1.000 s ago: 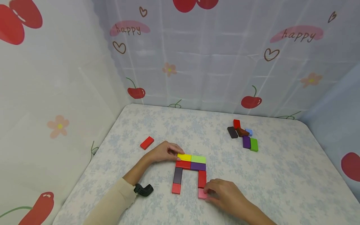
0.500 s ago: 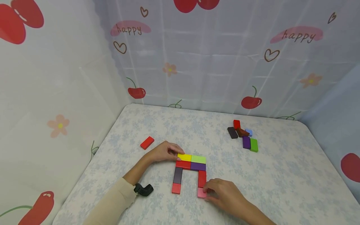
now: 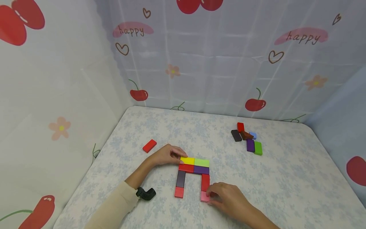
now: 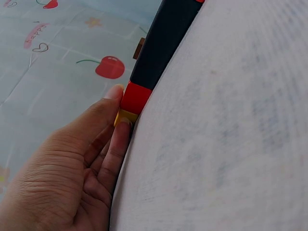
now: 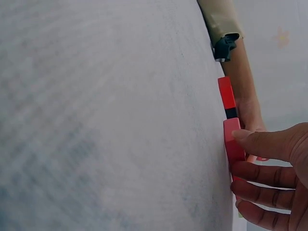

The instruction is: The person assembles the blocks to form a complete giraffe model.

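Observation:
Flat coloured blocks lie joined in an arch shape on the table. My left hand (image 3: 166,155) pinches the yellow block (image 3: 187,161) by its left end, at the arch's top left corner. Beside it sits a light green block (image 3: 202,163); a red block (image 3: 186,168) and a purple block (image 3: 201,170) form the row below. The left leg is a black block (image 3: 180,178) above a small red block (image 3: 179,192). On the right leg, a red block (image 3: 205,182) meets the pink block (image 5: 234,142), which my right hand (image 3: 228,200) pinches between thumb and fingers.
One loose red block (image 3: 149,146) lies left of the arch. A cluster at the back right has a black block (image 3: 236,135), a brown piece (image 3: 246,135), a green block (image 3: 258,148) and several others. Curtains (image 3: 217,63) stand behind the table (image 3: 286,178).
The pink block has shifted slightly left and away from me, into line with the red block above it, along with my right fingers. My left hand has stayed in place.

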`<move>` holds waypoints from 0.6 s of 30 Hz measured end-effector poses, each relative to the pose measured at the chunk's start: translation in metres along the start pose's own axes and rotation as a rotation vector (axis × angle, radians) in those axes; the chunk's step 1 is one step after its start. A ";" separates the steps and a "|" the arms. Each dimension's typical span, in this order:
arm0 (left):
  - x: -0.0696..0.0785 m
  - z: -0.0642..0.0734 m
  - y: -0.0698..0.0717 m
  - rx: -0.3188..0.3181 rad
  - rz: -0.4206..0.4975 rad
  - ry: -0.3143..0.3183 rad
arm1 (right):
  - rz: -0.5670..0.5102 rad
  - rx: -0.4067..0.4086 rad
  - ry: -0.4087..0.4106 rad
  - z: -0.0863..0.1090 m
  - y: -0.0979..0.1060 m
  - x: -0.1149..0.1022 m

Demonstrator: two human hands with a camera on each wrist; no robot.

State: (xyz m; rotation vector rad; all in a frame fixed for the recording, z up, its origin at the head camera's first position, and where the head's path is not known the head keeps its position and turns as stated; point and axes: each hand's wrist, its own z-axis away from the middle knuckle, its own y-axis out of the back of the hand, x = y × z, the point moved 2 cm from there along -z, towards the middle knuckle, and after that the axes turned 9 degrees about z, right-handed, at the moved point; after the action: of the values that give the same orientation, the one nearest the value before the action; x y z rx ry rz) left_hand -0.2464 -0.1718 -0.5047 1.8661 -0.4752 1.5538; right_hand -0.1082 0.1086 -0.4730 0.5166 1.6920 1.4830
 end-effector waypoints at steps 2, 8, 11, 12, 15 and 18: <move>0.001 0.000 0.000 0.002 -0.001 0.007 | 0.006 0.000 0.003 0.000 0.002 0.000; 0.003 0.001 -0.002 -0.005 0.003 0.004 | -0.028 0.062 0.000 0.004 0.027 0.003; 0.003 0.001 -0.002 0.002 0.004 -0.002 | -0.005 0.147 -0.019 0.003 0.048 0.009; 0.004 0.001 -0.002 0.005 0.005 -0.002 | 0.013 0.184 -0.026 0.003 0.054 0.011; 0.004 0.001 -0.002 0.011 0.001 0.001 | 0.053 0.305 -0.037 0.003 0.072 0.020; 0.005 0.001 -0.002 0.011 0.004 -0.001 | 0.076 0.404 -0.021 0.002 0.085 0.030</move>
State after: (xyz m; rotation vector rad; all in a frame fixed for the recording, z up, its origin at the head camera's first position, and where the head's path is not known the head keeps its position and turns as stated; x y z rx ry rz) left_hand -0.2436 -0.1704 -0.5002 1.8752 -0.4726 1.5613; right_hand -0.1413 0.1521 -0.4007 0.8142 1.9832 1.1814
